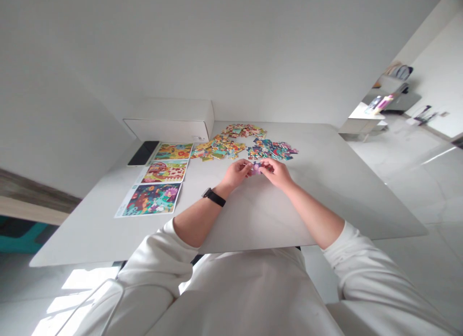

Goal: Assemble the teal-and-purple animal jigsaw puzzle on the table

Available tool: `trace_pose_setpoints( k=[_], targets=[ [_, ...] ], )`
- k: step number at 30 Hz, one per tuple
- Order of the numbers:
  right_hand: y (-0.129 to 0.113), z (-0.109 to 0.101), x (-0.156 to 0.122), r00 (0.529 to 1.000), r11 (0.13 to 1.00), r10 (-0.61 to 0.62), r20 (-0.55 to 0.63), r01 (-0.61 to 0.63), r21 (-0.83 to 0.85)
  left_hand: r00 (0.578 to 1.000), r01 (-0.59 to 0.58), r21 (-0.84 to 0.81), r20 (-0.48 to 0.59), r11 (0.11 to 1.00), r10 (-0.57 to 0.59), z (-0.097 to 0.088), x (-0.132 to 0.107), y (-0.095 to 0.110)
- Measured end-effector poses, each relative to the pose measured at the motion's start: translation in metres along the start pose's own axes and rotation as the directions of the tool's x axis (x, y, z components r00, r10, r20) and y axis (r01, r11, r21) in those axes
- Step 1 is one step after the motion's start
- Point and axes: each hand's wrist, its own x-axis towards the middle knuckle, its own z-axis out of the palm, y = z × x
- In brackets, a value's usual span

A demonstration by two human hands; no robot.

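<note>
Both hands are close together above the white tabletop (307, 201), their fingertips pinching a small purple jigsaw piece (256, 168) from either side. The left hand (237, 174) has a black wristwatch (213, 197) on its wrist, and the right hand (277, 173) meets it at the piece; white sleeves (361, 259) are pushed back on both forearms.

Just beyond the hands lie three loose heaps of colourful jigsaw pieces: a blue-and-red heap (271, 149) on the right, a yellow-and-orange heap (218, 148) on the left, and a reddish heap (243, 130) at the far edge. Three printed picture sheets (164, 171) run in a line down the left side. Beyond them, a black phone (143, 153) lies flat, and a white box (170, 130) stands at the far left edge.
</note>
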Motion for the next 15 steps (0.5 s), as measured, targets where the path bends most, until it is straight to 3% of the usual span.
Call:
trace_pose_setpoints(
  k=[6,9,12,15],
  targets=[
    [-0.013,-0.011,-0.001,0.964,0.962,-0.24,0.113,0.252,-0.105,1.0,-0.008,0.006,-0.018,1.0,0.008,-0.002,0.001,0.001],
    [-0.015,-0.014,0.0,0.939,0.929,-0.303,0.163,0.329,-0.17,1.0,-0.018,0.012,-0.005,1.0,0.018,-0.002,0.001,0.0],
    [-0.016,-0.028,0.004,0.941,0.918,-0.294,0.166,0.327,-0.226,1.0,-0.007,-0.029,0.024,1.0,0.008,-0.001,0.0,0.0],
    [-0.012,-0.054,0.008,0.976,0.931,-0.216,0.043,0.219,-0.293,0.997,-0.004,-0.057,0.078,0.998,0.009,-0.001,-0.003,0.002]
  ],
)
